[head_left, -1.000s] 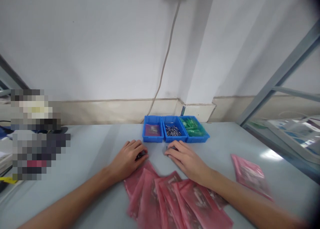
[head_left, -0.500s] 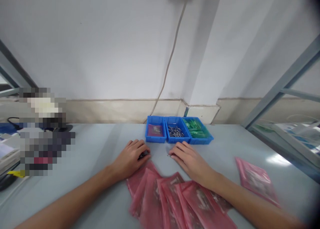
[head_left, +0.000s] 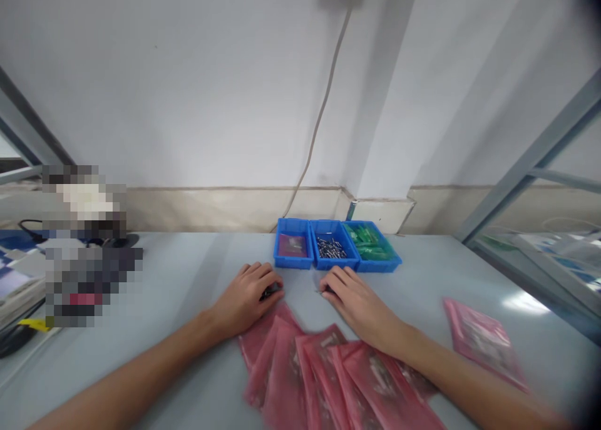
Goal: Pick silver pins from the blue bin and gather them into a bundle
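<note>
My left hand (head_left: 253, 295) rests on the table with its fingers curled round small dark metal pieces (head_left: 269, 290), partly hidden in its palm. Across a gap, my right hand (head_left: 352, 298) is closed, thumb and fingers together near a tiny metal piece (head_left: 318, 290) that barely shows. Under and between the forearms, several pink plastic bags (head_left: 291, 380) lie fanned out and overlapping, with small parts visible inside some. The right forearm crosses over the bags' right end. Just beyond my hands, the blue bin in the middle (head_left: 334, 264) holds many small shiny metal pieces.
The left blue bin (head_left: 293, 263) contains a pink bag; the right one (head_left: 382, 267) contains green packets. Another pink bag pile (head_left: 483, 342) lies at the right. Cables and a blurred-out area (head_left: 89, 273) are at the left. A wall stands behind the table.
The fingers of my right hand have curled in slightly, and the small metal piece at their tips shows less. My left hand stays in place.
</note>
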`<state>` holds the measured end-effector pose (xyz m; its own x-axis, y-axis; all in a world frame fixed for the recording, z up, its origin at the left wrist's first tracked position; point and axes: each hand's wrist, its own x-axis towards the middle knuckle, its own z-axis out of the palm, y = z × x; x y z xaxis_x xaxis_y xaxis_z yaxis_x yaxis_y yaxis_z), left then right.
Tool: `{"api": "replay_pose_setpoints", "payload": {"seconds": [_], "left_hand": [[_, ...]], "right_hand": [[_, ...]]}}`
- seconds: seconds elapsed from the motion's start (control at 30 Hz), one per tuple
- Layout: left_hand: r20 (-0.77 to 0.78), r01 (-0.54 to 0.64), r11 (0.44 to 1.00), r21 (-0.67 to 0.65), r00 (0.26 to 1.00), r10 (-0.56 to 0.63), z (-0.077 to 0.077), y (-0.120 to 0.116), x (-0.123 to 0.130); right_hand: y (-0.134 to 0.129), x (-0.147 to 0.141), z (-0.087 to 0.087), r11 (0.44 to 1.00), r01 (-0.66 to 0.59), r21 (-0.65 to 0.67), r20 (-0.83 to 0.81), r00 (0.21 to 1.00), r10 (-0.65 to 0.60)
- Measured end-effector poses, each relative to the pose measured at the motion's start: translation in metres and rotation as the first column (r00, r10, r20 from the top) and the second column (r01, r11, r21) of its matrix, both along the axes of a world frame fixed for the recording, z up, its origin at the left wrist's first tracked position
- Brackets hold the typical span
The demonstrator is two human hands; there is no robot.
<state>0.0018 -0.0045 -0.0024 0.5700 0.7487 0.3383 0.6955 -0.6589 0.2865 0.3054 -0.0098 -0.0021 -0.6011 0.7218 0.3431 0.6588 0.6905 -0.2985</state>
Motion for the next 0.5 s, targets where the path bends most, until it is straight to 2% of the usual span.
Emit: {"api": "replay_pose_setpoints", "payload": {"seconds": [0.5], "left_hand": [[-0.013, -0.004, 1.000, -0.024, 1.000, 0.004, 0.0012, -0.0002, 0.0002]], "right_hand": [[0.0004, 0.0015, -0.0004, 1.000, 0.005, -0.011, -0.009, 1.000, -0.005]]}}
